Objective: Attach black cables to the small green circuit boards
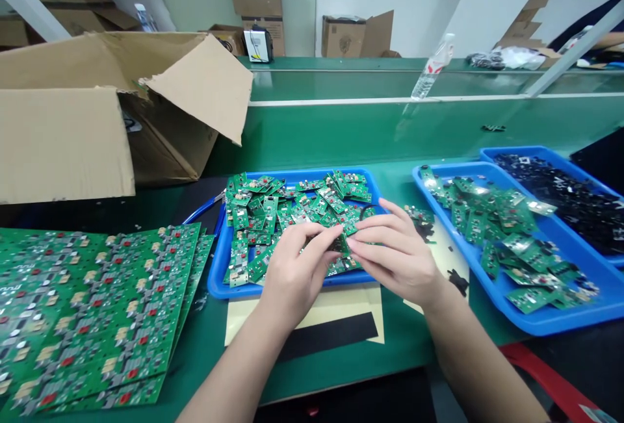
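Over the near side of a blue tray, both hands meet with fingertips almost touching. My left hand is closed in a pinch on a small green circuit board, mostly hidden by the fingers. From the other side, my right hand has its thumb and fingers pressed on the same board. Many similar small circuit boards lie loosely heaped in the tray beneath. Under the tray's front edge sits a pale yellow sheet with a black strip on it.
Large circuit board panels are stacked at left, below an open cardboard box. A blue-handled tool lies by the tray. At right stand a second blue tray of boards and another tray of black parts. A bottle stands behind.
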